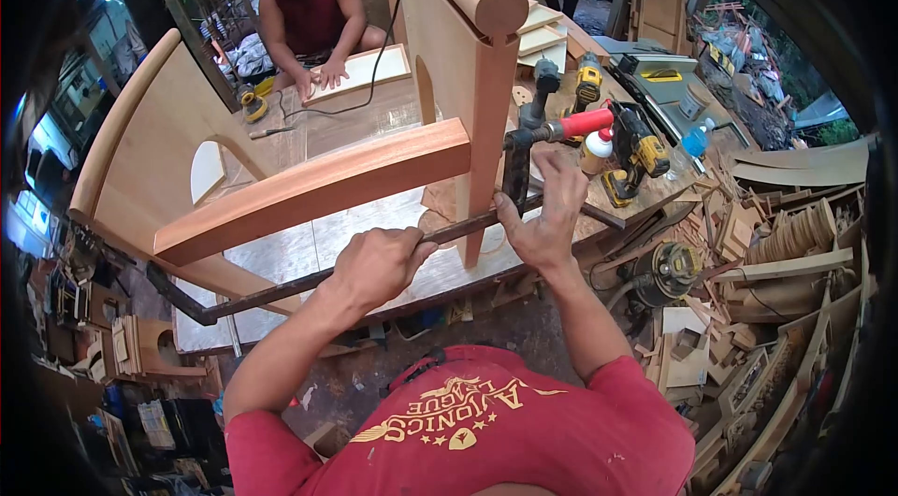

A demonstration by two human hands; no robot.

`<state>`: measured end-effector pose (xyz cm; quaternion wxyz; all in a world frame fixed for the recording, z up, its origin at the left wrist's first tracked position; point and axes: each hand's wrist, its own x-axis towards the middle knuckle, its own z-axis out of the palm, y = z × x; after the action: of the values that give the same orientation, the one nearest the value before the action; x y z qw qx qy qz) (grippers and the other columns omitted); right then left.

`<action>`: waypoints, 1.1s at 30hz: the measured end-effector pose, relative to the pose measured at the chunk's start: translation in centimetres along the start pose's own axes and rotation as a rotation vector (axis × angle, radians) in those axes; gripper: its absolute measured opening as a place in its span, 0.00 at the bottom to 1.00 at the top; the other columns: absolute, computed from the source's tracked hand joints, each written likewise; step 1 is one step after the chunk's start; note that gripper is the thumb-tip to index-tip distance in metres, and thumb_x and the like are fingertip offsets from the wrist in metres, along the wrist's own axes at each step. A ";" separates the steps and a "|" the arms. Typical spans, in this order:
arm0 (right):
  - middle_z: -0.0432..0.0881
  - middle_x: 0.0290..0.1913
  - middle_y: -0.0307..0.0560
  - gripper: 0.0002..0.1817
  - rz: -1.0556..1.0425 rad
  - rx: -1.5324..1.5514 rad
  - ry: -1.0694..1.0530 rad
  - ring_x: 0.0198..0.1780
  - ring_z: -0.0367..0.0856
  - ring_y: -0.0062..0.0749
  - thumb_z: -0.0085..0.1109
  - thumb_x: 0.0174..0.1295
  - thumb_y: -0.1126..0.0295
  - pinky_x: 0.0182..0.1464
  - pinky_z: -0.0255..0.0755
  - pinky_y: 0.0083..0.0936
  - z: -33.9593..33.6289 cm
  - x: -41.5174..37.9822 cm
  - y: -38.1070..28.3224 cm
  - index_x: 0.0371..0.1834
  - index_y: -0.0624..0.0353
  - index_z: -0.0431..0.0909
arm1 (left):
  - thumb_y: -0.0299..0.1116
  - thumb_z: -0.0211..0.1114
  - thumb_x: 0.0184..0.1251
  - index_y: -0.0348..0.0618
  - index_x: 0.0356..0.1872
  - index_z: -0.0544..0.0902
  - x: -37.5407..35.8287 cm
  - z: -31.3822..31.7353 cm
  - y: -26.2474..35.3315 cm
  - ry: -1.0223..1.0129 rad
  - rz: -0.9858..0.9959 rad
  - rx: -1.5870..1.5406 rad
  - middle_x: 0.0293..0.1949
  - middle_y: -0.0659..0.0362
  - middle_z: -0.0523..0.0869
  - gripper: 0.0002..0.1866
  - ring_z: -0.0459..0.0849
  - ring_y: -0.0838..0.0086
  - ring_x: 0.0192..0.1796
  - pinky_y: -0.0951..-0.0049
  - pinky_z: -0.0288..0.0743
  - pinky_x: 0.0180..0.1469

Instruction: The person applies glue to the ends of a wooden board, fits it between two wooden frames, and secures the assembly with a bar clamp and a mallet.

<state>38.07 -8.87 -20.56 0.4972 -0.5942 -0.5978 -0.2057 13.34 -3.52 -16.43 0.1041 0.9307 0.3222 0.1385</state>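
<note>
A long dark bar clamp (285, 288) runs along the near side of a wooden frame. Its hooked end reaches the left panel (140, 136), and its jaw with the red handle (587, 123) stands beside the right panel (454, 14). Between the two upright panels spans a curved reddish wooden rail (318, 186). My left hand (379, 267) is closed around the clamp's bar, left of the right panel's leg. Near the sliding jaw, my right hand (547, 215) grips the bar with the thumb on the near side; some of its fingertips are hidden.
Across the workbench (365, 117), another person (313, 19) has both hands on a pale board (360, 73). Cordless drills (641, 145), a glue bottle (596, 152) and a sander (253, 106) lie on the bench. A black cord (379, 75) crosses it. Wood scraps (720, 328) pile up at right.
</note>
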 end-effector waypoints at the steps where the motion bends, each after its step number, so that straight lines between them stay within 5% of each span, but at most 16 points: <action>1: 0.67 0.63 0.65 0.39 0.076 -0.007 0.001 0.63 0.64 0.58 0.75 0.50 0.59 0.66 0.57 0.51 -0.3 -0.4 -0.2 0.61 0.70 0.70 | 0.42 0.63 0.72 0.39 0.32 0.81 -0.1 0.1 -0.2 0.005 0.012 0.006 0.23 0.46 0.83 0.15 0.83 0.46 0.27 0.50 0.75 0.31; 7: 0.66 0.58 0.67 0.40 0.422 0.278 -0.063 0.59 0.69 0.59 0.78 0.46 0.60 0.60 0.65 0.50 1.0 -2.6 0.4 0.61 0.67 0.71 | 0.42 0.63 0.72 0.39 0.31 0.81 0.0 0.3 -0.3 0.066 0.065 -0.029 0.22 0.46 0.82 0.15 0.83 0.46 0.26 0.50 0.76 0.30; 14: 0.69 0.51 0.61 0.29 0.285 0.073 -0.057 0.54 0.71 0.53 0.75 0.50 0.58 0.58 0.68 0.43 1.7 -3.1 0.8 0.48 0.68 0.78 | 0.45 0.61 0.73 0.40 0.31 0.81 -0.1 0.3 -0.3 0.005 0.003 0.007 0.22 0.46 0.83 0.17 0.84 0.46 0.27 0.49 0.77 0.31; 19: 0.61 0.65 0.74 0.26 0.345 0.026 -0.012 0.69 0.61 0.68 0.76 0.48 0.63 0.68 0.63 0.48 2.7 -3.1 0.4 0.44 0.67 0.75 | 0.45 0.57 0.75 0.38 0.36 0.80 -0.1 1.0 -0.9 -0.032 0.011 -0.003 0.25 0.46 0.85 0.18 0.85 0.46 0.29 0.48 0.78 0.33; 22: 0.65 0.60 0.70 0.28 0.510 0.151 0.004 0.64 0.66 0.64 0.77 0.50 0.59 0.64 0.65 0.48 2.9 -2.8 -0.3 0.46 0.67 0.74 | 0.45 0.56 0.76 0.38 0.37 0.80 -0.2 0.7 -0.6 -0.049 0.005 -0.023 0.25 0.45 0.85 0.18 0.85 0.45 0.29 0.47 0.78 0.34; 26: 0.69 0.46 0.59 0.28 0.424 0.073 0.022 0.49 0.72 0.52 0.79 0.50 0.55 0.52 0.69 0.45 3.2 -3.4 0.4 0.39 0.68 0.77 | 0.45 0.56 0.76 0.37 0.38 0.80 -0.2 0.5 -0.5 -0.094 -0.012 -0.034 0.25 0.43 0.85 0.19 0.85 0.43 0.31 0.46 0.78 0.35; 33: 0.70 0.43 0.57 0.27 0.347 0.045 0.041 0.45 0.74 0.48 0.79 0.49 0.53 0.49 0.70 0.43 3.0 -3.3 1.1 0.31 0.70 0.81 | 0.45 0.54 0.77 0.34 0.43 0.78 -0.1 0.2 -0.5 -0.141 -0.011 -0.083 0.25 0.41 0.84 0.20 0.85 0.41 0.32 0.44 0.77 0.36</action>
<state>37.34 -7.79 -24.97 0.5505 -0.6730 -0.4803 -0.1156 13.02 -3.21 -16.82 0.1657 0.9312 0.3133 0.0854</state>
